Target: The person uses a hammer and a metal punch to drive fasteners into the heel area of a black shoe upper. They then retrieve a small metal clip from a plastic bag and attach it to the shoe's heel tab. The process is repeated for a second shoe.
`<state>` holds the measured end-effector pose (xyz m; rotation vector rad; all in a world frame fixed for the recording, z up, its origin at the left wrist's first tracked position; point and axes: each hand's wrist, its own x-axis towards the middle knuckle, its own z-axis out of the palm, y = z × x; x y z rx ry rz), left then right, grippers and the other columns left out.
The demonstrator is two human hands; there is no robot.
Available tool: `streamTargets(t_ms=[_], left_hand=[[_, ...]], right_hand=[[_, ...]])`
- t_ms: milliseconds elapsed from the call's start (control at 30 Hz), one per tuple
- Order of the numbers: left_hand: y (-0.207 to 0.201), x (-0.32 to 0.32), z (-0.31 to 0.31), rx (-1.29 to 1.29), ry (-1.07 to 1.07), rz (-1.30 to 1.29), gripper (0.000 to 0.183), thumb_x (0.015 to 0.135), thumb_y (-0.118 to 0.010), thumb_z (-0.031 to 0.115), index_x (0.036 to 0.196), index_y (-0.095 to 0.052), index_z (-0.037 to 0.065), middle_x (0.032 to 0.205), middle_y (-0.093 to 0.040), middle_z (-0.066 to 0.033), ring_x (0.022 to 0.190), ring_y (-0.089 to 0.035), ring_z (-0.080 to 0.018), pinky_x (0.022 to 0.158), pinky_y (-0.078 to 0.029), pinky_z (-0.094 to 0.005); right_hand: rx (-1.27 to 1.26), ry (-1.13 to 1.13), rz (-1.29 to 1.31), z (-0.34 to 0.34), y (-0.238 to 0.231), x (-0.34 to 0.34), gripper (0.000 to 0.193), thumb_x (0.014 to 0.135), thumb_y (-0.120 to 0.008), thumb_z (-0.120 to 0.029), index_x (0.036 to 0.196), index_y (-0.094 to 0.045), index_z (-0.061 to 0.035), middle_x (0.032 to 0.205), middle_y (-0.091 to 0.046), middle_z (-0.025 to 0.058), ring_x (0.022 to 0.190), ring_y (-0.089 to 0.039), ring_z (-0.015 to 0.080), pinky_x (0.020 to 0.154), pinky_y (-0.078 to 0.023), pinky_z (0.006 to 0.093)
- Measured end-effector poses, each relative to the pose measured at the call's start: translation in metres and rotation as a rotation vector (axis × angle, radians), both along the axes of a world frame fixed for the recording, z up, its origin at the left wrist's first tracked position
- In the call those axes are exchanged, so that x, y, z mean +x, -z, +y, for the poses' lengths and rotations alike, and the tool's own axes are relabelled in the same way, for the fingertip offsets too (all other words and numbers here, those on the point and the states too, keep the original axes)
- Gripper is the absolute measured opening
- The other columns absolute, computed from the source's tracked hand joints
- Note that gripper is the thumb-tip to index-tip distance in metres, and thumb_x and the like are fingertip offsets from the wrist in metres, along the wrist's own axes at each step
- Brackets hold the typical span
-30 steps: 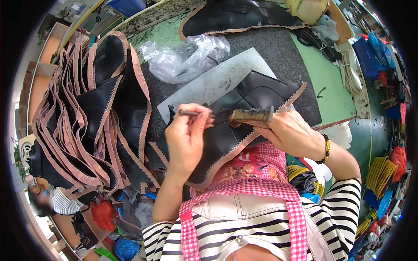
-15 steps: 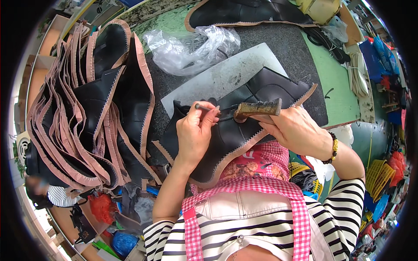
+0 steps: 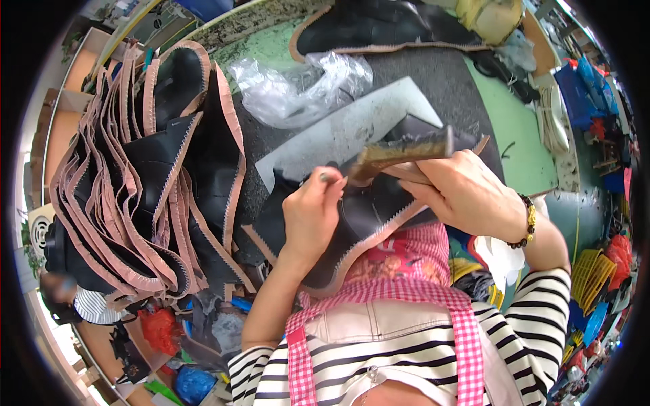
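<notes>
A black leather boot upper with a zigzag-cut tan edge lies in front of me, partly on a pale board. Over its left half, my left hand is closed in a pinch round a thin metal punch, seen nearly end-on; its lower tip is hidden. My right hand grips a hammer by its wooden handle. The worn brownish head is slightly blurred, just right of the left fingertips and above the leather.
Similar black uppers are heaped at the left. Crumpled clear plastic sits on the dark slab behind the board. Another upper lies at the back, beside a yellowish lump. A person is at the far left.
The punch has swung from slanting leftward to nearly end-on. My right hand has shifted slightly right, and the hammer head has turned and looks larger. The view has moved a little.
</notes>
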<state>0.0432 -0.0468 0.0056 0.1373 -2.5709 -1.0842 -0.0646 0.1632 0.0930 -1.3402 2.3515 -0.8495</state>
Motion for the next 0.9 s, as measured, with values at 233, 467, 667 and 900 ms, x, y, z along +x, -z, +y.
streamTargets(t_ms=[233,467,667,900], left_hand=[[0.003,0.006,-0.003,0.359,-0.025,-0.155,0.009,0.095,-0.06,0.007,0.095,-0.061,-0.002,0.082,-0.071,-0.0075,0.075,-0.07,-0.0128,0.067,-0.057,-0.0247],[-0.007,0.006,0.005,-0.196,0.092,0.031,0.006,0.09,-0.062,0.007,0.094,-0.058,0.004,0.074,-0.065,-0.0103,0.064,-0.064,-0.0329,0.056,-0.051,-0.039],[-0.017,0.014,0.003,0.403,0.01,-0.202,0.002,0.089,-0.06,-0.001,0.091,-0.059,0.001,0.104,-0.069,-0.0151,0.088,-0.069,-0.0332,0.074,-0.055,-0.0358],[-0.05,0.016,-0.032,-0.698,0.369,-0.181,0.013,0.078,-0.071,0.013,0.08,-0.06,0.006,0.078,-0.058,-0.0091,0.087,-0.061,-0.0276,0.106,-0.034,-0.0514]], right_hand=[[0.072,-0.005,-0.021,0.009,0.029,0.002,0.023,0.09,-0.062,-0.019,0.087,-0.048,-0.0005,0.059,-0.056,0.021,0.057,-0.058,0.0418,0.051,-0.044,0.0491],[-0.263,0.041,0.105,0.002,-0.027,0.01,0.03,0.09,-0.061,-0.016,0.114,-0.056,0.0013,0.078,-0.063,0.0176,0.061,-0.062,0.032,0.055,-0.049,0.0413],[-0.051,0.256,-0.006,0.013,0.007,-0.028,0.029,0.088,-0.065,-0.023,0.088,-0.048,0.0008,0.061,-0.054,0.0225,0.061,-0.056,0.0448,0.054,-0.044,0.0472],[-0.075,0.369,0.431,-0.048,0.057,-0.156,0.036,0.074,-0.072,-0.015,0.091,-0.046,0.0013,0.082,-0.065,0.0217,0.082,-0.065,0.0413,0.071,-0.051,0.048]])
